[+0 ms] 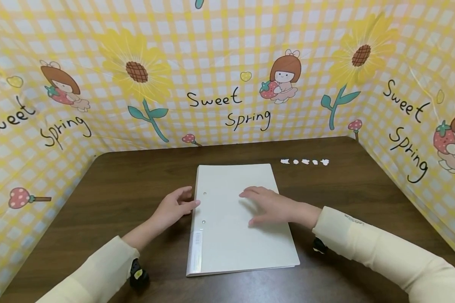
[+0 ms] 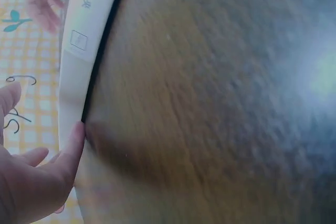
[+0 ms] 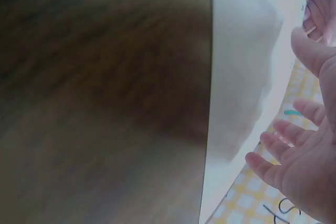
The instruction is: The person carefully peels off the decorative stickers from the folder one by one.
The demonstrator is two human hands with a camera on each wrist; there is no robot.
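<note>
A white file folder (image 1: 235,244) lies closed on the dark wooden table, its spine to the left. Two small round rivets and a clear label pocket run along its left side. At the spine is my left hand (image 1: 176,205), its thumb over the folder's edge. A fingertip meets the spine (image 2: 79,72) in the left wrist view, with the fingers loosely spread. My right hand (image 1: 271,205) hovers over the cover, fingers apart and nothing held. The right wrist view shows that hand (image 3: 299,156) with its fingers spread beside the white cover (image 3: 241,66).
Several small white cut-out shapes (image 1: 305,161) lie in a row on the table (image 1: 136,176) beyond the folder's far right corner. A yellow checked cloth (image 1: 212,54) with printed flowers and figures stands around the table's back and sides.
</note>
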